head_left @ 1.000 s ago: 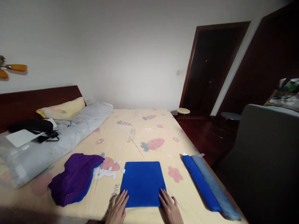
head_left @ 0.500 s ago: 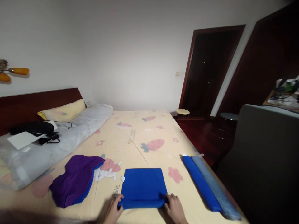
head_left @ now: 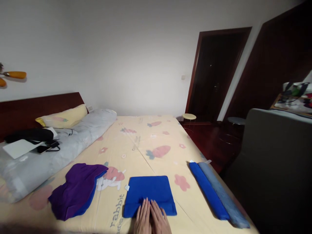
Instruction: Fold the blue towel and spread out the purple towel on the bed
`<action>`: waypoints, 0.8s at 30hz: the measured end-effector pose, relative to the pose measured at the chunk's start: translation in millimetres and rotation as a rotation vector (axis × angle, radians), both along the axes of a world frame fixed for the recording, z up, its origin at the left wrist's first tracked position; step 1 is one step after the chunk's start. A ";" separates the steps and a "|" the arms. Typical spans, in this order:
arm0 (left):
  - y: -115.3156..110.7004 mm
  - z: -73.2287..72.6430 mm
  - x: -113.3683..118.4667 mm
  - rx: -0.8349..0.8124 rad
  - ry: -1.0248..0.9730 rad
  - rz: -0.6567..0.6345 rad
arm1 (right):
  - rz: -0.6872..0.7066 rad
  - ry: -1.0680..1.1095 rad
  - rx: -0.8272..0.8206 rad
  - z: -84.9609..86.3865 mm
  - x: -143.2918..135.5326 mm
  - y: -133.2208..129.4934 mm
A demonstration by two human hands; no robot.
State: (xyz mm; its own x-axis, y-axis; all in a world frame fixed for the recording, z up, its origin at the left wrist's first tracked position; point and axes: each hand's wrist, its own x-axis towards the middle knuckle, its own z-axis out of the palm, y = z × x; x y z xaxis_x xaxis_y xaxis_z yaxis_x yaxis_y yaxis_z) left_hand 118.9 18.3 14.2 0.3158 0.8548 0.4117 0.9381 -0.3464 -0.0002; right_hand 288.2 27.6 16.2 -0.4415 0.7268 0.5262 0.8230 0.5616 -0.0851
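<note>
A folded blue towel (head_left: pixel 149 190) lies on the bed near its front edge, its near edge turned over into a thick fold. My left hand (head_left: pixel 142 219) and my right hand (head_left: pixel 159 220) lie flat side by side on that near fold, fingers straight and together, pressing it down. Neither hand grips anything. To the left lies a crumpled purple cloth (head_left: pixel 77 187) over a blue one.
A rolled blue towel (head_left: pixel 208 191) and a rolled grey towel (head_left: pixel 223 195) lie along the bed's right edge. A grey bolster (head_left: pixel 60 146), a yellow pillow (head_left: pixel 62 117) and black items sit far left. A grey chair back (head_left: pixel 275 169) stands right, with stools and a dark doorway behind.
My hands folded the towel's near edge over, then moved from its two near corners to the middle. They now lie flat together on the fold.
</note>
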 end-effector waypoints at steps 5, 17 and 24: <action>-6.4 2.9 -35.6 -0.049 0.064 0.045 | -0.061 -0.029 -0.062 4.1 31.6 -2.7; -6.9 11.2 -48.5 0.028 0.083 0.046 | -0.130 0.036 0.033 7.9 36.5 -0.4; 0.1 -4.3 -12.9 0.061 0.094 -0.043 | 0.037 -0.021 0.067 7.3 15.4 6.0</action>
State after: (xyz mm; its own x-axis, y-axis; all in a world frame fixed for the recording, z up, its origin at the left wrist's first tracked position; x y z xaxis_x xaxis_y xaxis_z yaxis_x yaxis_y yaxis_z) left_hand 106.0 18.4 9.9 0.3912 0.8140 0.4293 0.9173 -0.3827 -0.1102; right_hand 303.6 33.6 23.5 -0.4793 0.6730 0.5633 0.8026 0.5958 -0.0289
